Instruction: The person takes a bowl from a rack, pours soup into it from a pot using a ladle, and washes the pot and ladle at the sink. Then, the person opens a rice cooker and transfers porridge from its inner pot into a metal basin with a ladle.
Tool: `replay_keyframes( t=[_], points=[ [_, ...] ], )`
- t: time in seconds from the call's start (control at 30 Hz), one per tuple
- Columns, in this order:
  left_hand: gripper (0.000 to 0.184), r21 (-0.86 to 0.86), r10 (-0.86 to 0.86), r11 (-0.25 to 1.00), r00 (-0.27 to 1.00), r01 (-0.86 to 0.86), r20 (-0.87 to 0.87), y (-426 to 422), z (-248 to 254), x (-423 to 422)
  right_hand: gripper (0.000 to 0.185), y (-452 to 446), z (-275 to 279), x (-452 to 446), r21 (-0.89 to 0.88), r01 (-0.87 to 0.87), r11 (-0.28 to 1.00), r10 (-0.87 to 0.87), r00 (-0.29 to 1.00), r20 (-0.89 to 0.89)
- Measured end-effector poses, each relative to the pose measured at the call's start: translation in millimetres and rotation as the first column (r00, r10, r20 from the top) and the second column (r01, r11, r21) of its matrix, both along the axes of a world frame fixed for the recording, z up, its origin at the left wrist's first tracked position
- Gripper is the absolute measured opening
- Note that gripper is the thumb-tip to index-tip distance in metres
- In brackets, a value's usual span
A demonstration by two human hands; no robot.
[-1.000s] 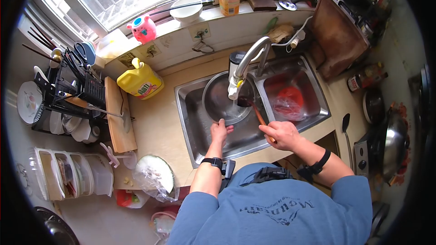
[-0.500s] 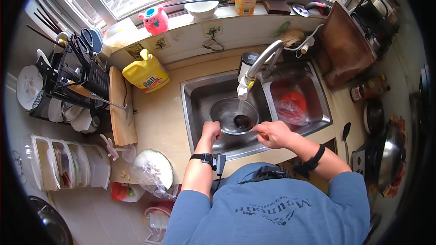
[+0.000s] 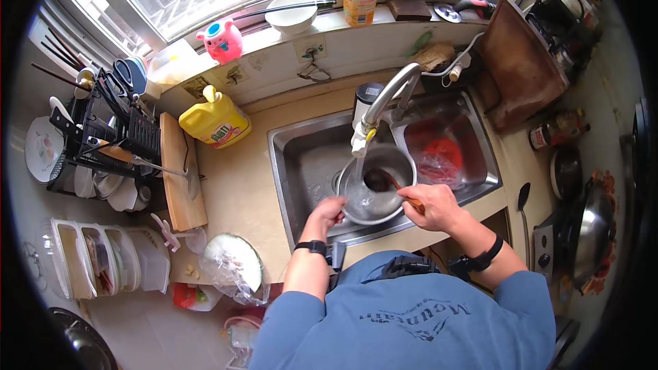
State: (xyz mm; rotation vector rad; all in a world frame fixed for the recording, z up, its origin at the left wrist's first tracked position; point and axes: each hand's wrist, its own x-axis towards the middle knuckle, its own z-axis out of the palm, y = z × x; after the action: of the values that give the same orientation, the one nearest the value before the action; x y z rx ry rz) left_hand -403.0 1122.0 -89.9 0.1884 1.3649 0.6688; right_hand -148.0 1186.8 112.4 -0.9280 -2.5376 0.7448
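A metal pot sits in the large left basin of the steel sink, beneath the running faucet. Water falls inside the pot's left side. My left hand is closed on the pot's left edge; whether it grips rim or handle is hidden. In my right hand is a utensil with an orange-brown handle. Its dark round head lies inside the pot, too blurred to tell whether it is a ladle or a brush.
In the right basin lies a red item with clear plastic. A black-topped canister stands behind the sink. Leftward are a yellow jug, a cutting board and plastic-wrapped melon. A spatula lies on the right.
The pot has shifted right and looks more tilted, with both hands moving along. The utensil's head has gone deeper into it. The whole view has shifted slightly.
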Motion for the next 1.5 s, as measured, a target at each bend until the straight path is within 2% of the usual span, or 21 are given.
replay_keyframes(
  t=[0.1,0.2,0.33,0.43,0.53,0.67,0.73,0.77,0.8,0.83,0.87,0.93,1.07,1.13,1.23,1.27,1.3,1.33,1.4,1.43,1.5],
  points=[
    [0.017,0.057,0.118,0.991,0.993,-0.119,0.02,30.6,3.7,11.6,0.02,0.4,0.5,-3.3,0.124,0.033,0.992,-0.037,0.999,0.034],
    [0.018,0.039,0.175,0.984,0.98,-0.172,-0.097,28.5,4.1,-7.8,0.02,-1.9,0.6,-0.5,0.122,0.035,0.992,-0.041,0.998,0.048],
    [0.015,-0.133,0.171,0.976,0.985,-0.17,-0.002,5.8,-6.1,9.5,0.022,1.4,-6.4,9.8,0.117,0.068,0.991,-0.073,0.997,0.038],
    [0.017,-0.06,0.165,0.985,0.985,-0.162,0.048,22.9,-6.2,37.0,0.022,7.2,-10.7,8.9,0.155,0.058,0.986,-0.068,0.996,0.057],
    [0.02,-0.011,0.21,0.977,0.975,-0.211,-0.075,39.7,2.7,27.7,0.025,3.7,-2.9,8.3,0.2,-0.022,0.98,-0.01,0.988,0.157],
    [0.025,-0.036,0.237,0.97,0.97,-0.239,-0.046,38.3,6.3,2.9,0.023,0.7,-9.9,-4.0,0.159,-0.141,0.977,0.137,0.99,0.038],
    [0.028,-0.061,0.171,0.981,0.972,-0.183,-0.16,31.0,11.0,6.4,0.019,11.5,-29.3,-20.7,0.152,-0.333,0.93,0.312,0.938,0.15],
    [0.029,-0.038,0.074,0.995,0.961,-0.087,-0.267,26.7,14.9,5.2,0.017,20.5,-40.4,-25.7,0.182,-0.331,0.926,0.302,0.938,0.17],
    [0.03,-0.025,-0.02,1.0,0.928,0.012,-0.373,21.9,19.0,2.8,0.015,31.0,-48.4,-29.0,0.186,-0.312,0.931,0.287,0.946,0.153],
    [0.034,-0.023,-0.107,0.993,0.793,0.117,-0.6,18.6,31.7,-1.4,0.015,37.1,-56.6,-29.8,0.218,-0.283,0.934,0.252,0.955,0.159],
    [0.037,0.029,-0.094,0.986,0.682,0.166,-0.725,14.7,26.3,-10.7,0.015,40.1,-62.7,-27.6,0.251,-0.254,0.934,0.218,0.962,0.162],
    [0.038,-0.027,-0.102,0.981,0.393,0.192,-0.914,12.3,48.8,-18.6,0.015,33.4,-64.5,-21.2,0.252,-0.277,0.927,0.238,0.956,0.174],
    [0.039,-0.017,-0.059,0.991,0.318,0.136,-0.946,12.9,74.1,-14.4,0.02,5.7,-52.9,-26.0,0.137,-0.291,0.947,0.294,0.956,0.001],
    [0.04,0.015,-0.027,0.994,0.363,0.112,-0.931,11.3,54.8,-10.8,0.022,3.6,-55.5,-40.2,0.055,-0.26,0.964,0.266,0.941,-0.207],
    [0.041,0.04,-0.019,0.991,0.434,0.125,-0.901,5.9,24.6,-11.4,0.02,28.9,-70.4,-44.7,0.126,-0.14,0.982,0.157,0.978,-0.137],
    [0.042,0.058,0.033,0.998,0.529,0.031,-0.848,5.0,17.0,-13.1,0.019,36.9,-73.7,-38.6,0.192,-0.12,0.974,0.136,0.988,-0.074],
    [0.043,0.066,0.092,0.996,0.613,-0.065,-0.785,3.3,9.5,-15.8,0.018,36.9,-75.9,-29.3,0.135,-0.048,0.99,0.057,0.997,-0.061],
    [0.043,0.067,0.091,0.996,0.613,-0.063,-0.784,2.8,9.5,-18.0,0.018,33.0,-71.6,-24.0,0.136,-0.046,0.99,0.054,0.997,-0.06],
    [0.042,0.049,0.086,0.996,0.581,-0.08,-0.81,0.0,8.4,-17.2,0.02,23.0,-59.3,-13.7,-0.107,0.032,0.994,-0.038,0.998,-0.05],
    [0.04,0.047,0.084,0.996,0.598,-0.076,-0.797,-2.2,12.2,-15.0,0.022,20.2,-51.8,-12.9,-0.373,0.102,0.922,-0.117,0.993,-0.019],
    [0.04,0.037,0.082,0.996,0.605,-0.086,-0.792,-3.3,9.5,-10.3,0.022,23.4,-66.2,-17.5,-0.32,0.153,0.935,-0.176,0.983,-0.047]
  ],
)
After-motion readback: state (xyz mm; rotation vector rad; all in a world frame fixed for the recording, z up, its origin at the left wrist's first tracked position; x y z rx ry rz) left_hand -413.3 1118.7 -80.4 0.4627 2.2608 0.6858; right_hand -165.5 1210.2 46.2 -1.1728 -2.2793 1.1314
